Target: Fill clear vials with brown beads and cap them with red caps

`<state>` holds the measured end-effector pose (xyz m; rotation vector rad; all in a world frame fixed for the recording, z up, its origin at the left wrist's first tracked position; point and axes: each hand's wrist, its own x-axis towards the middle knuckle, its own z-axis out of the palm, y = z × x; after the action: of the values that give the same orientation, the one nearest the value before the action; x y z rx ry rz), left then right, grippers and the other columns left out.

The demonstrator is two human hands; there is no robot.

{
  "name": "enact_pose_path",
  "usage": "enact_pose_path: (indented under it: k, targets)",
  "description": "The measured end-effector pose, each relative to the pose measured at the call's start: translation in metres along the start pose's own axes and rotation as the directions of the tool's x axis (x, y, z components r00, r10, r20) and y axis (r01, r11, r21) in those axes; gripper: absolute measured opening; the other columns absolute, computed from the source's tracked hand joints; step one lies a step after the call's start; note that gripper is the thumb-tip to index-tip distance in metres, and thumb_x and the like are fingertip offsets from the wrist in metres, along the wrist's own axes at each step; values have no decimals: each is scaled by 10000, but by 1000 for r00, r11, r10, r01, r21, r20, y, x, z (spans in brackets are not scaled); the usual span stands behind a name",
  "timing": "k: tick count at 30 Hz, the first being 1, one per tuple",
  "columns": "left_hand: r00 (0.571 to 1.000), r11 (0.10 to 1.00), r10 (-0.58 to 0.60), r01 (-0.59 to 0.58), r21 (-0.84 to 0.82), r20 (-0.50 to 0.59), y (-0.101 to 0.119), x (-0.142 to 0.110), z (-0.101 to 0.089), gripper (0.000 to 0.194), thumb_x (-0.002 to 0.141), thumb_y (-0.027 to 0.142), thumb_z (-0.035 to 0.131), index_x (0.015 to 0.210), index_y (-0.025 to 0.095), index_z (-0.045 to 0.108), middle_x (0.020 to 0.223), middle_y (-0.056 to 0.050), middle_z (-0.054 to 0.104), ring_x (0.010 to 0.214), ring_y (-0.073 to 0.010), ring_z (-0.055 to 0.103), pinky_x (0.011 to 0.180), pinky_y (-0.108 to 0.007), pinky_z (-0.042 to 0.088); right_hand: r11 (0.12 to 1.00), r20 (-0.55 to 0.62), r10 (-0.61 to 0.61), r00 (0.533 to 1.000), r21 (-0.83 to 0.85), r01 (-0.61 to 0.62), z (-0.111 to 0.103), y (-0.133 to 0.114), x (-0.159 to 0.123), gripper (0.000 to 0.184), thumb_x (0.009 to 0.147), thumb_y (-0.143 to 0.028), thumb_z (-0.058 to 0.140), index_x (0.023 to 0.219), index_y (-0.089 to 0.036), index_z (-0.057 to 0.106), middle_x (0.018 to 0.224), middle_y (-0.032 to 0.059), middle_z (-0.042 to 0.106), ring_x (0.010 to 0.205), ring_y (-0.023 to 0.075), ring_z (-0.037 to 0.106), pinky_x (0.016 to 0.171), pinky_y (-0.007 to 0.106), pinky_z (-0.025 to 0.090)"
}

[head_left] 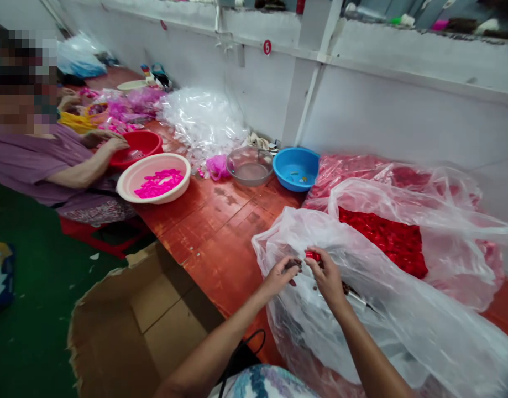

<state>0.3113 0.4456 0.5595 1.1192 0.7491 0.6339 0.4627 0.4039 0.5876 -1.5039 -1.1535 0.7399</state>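
Patterned clothing (264, 382) sits nearest. The left hand (278, 275) curls its fingers around small dark pieces (294, 265); the right hand (327, 276) pinches a red piece (313, 255) above clear plastic (403, 293), probably light, stiff, slippery; best gripped by its sides.

dark piece (294, 265) partly hidden by the left fingers (289, 274), cardboard box (104, 326) cropped at the bottom edge

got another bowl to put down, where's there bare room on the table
The bare stretch of table lies between the pale bowl, blue basin and nearer white plastic bag. It's crowded along the wall, with heaped clear plastic, and to the right under bagged red pieces.
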Motion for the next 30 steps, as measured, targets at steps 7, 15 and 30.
enact_pose_path:
  k: [7,15,30]
  targets:
    - [969,994,-56,31,-106,-242,4,-10,-58,414,752,472,639,1046,186,577,858,-30,563,770,-142,534,569,-223,484,758,297,319,900,491,-430,44,-25,61,370,843,-562,505,1019,-238,521,882,45,680,645,148,624,528,265,500]
    - [877,980,-78,-21,-200,-474,-2,-42,-129,389,751,462,650,1022,191,586,885,-45,574,782,-147,542,589,-247,506,761,450,234,862,466,-450,140,-19,151,424,700,-411,694,1067,-245,563,991,19,639,733,132,603,719,311,539]
    - [723,946,234,-323,-18,-650,48,1,-277,760,778,357,635,1450,277,289,938,-30,579,834,-137,552,608,-198,472,957,471,-237,850,264,120,347,-25,189,226,754,-303,588,948,-188,568,973,57,645,897,175,601,864,343,459]
